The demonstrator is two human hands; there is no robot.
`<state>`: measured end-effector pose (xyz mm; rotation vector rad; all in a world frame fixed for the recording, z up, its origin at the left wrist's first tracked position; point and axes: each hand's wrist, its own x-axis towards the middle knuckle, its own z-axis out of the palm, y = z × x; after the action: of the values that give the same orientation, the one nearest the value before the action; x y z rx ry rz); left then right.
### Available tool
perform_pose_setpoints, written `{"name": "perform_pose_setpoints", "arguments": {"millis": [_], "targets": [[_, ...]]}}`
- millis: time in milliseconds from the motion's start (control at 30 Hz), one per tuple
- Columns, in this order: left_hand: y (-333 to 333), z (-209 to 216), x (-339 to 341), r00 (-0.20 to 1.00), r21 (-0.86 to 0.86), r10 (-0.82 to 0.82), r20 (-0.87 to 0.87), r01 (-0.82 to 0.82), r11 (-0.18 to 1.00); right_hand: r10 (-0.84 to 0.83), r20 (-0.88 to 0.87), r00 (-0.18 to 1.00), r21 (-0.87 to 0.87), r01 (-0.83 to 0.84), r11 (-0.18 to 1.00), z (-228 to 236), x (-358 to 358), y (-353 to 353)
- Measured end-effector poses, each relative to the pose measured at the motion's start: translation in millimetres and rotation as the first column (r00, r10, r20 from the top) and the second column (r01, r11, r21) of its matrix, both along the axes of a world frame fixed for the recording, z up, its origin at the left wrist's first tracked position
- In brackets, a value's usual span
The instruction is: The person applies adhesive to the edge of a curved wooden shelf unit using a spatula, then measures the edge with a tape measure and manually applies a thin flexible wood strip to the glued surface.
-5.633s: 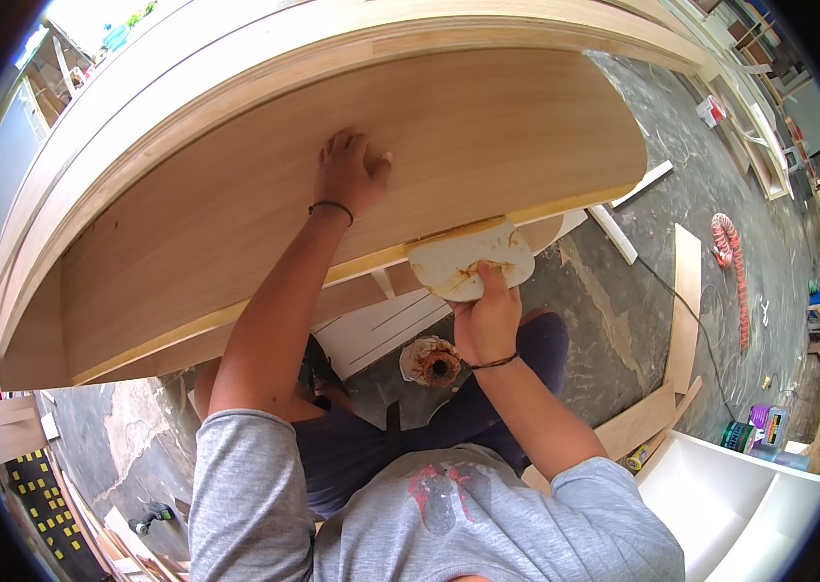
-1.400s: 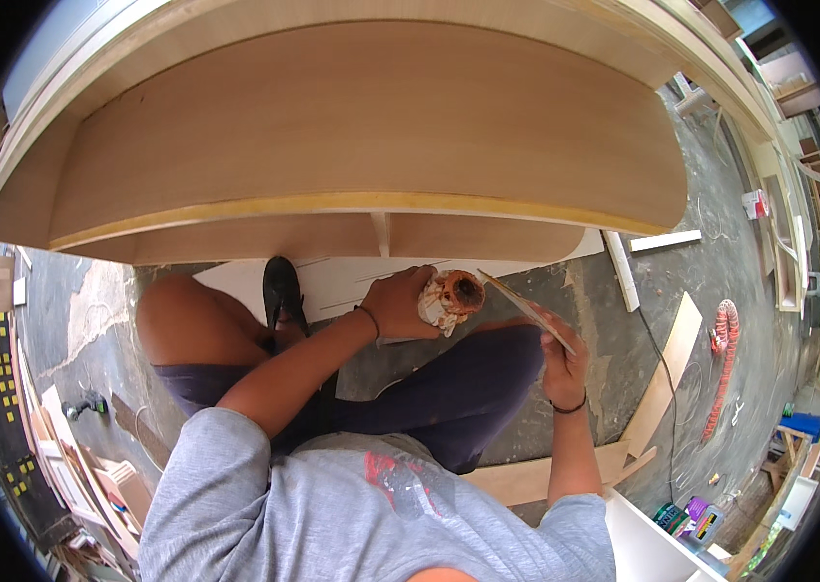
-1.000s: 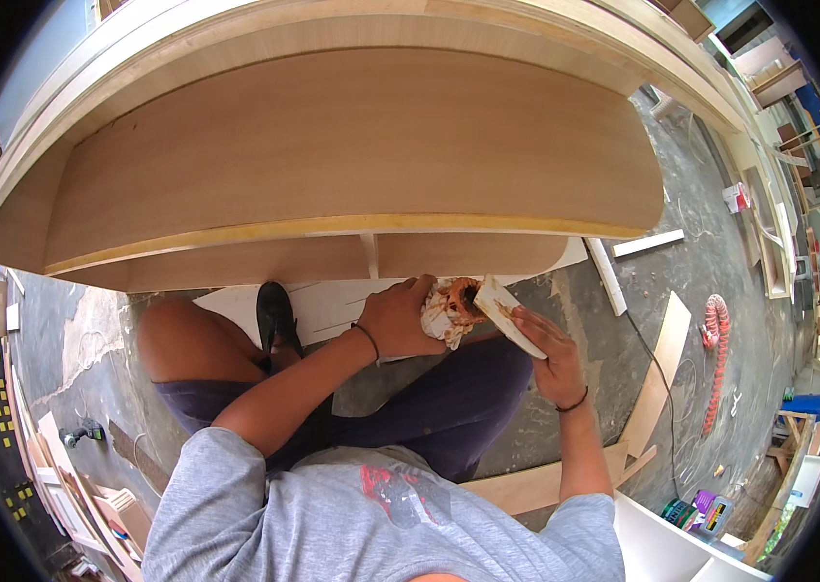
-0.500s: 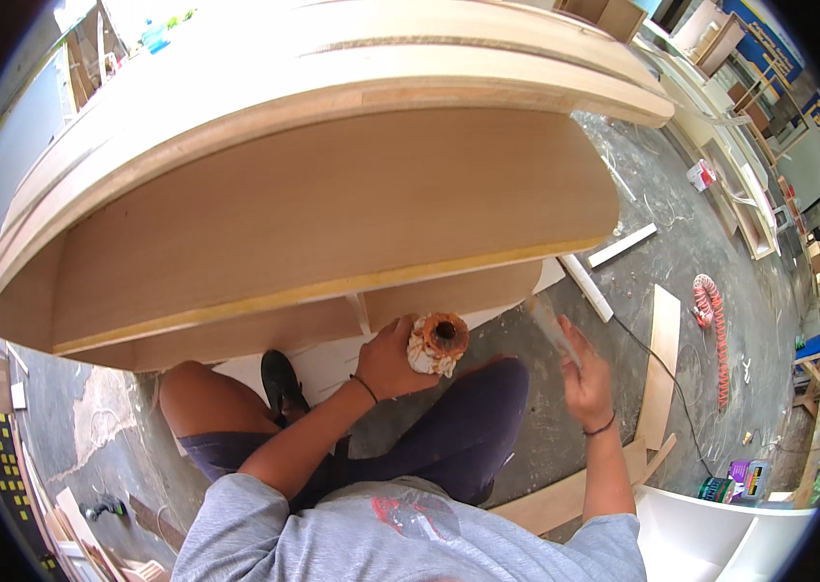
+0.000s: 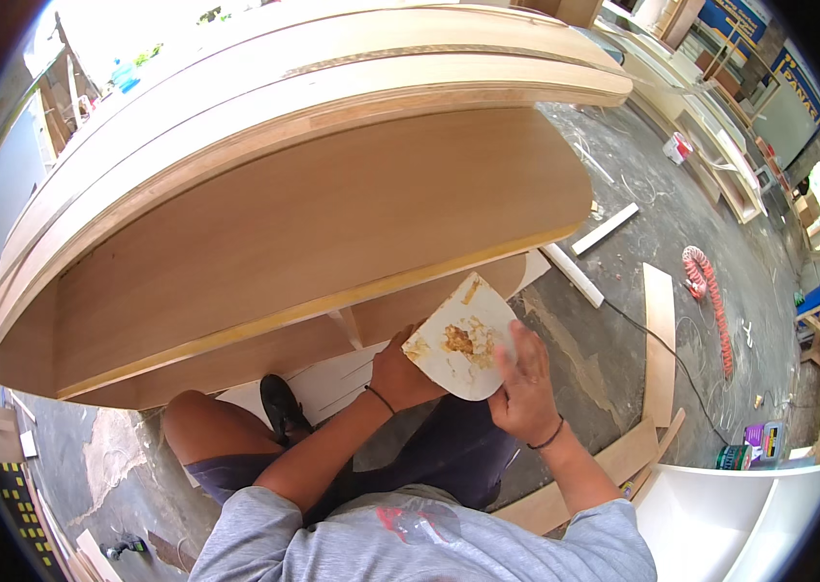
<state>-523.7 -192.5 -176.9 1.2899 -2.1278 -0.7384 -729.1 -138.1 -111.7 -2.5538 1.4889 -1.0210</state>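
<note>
In the head view, a thin white spreader plate [image 5: 463, 354] occupies the space before the person's body, above the dark trouser leg [image 5: 463, 436] and overlapping, in view, the lower front of a wooden cabinet [image 5: 332, 213]; it lies tilted with a corner pointing up, its face toward the camera; brown paste [image 5: 460, 338] forms a lump near its middle, with thinner smears toward the upper corner; the right hand [image 5: 526, 383], slightly blurred, appears clamped on the right-hand margin, thumb low, fingers over the face; the left hand [image 5: 408, 371] lies at the opposite corner, partly behind the plate; whether its fingers are apart or together, and what they hold, cannot be told. Good handling seems to call for a firm pinch on the cleaner margin, fingertips off the paste; the face is best kept nearly level, since a steep tilt could let the lump slide; the loaded plate should also be kept clear of the trouser leg and the cabinet's yellow front edge [image 5: 400, 283], where an accidental touch could leave a smear.
</note>
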Motion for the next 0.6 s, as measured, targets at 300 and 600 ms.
{"name": "perform_pose_setpoints", "arguments": {"millis": [300,600], "targets": [[-10,58,-55,0.997,-0.241,-0.049,-0.066,0.032,0.970,-0.231,0.635,0.737,0.373,-0.031,0.927,-21,-4,27],[-8,107,-126,0.876,-0.193,-0.338,-0.345,0.286,0.939,-0.384,0.673,0.633,0.201,0.343,0.918,-6,-85,22]]}}
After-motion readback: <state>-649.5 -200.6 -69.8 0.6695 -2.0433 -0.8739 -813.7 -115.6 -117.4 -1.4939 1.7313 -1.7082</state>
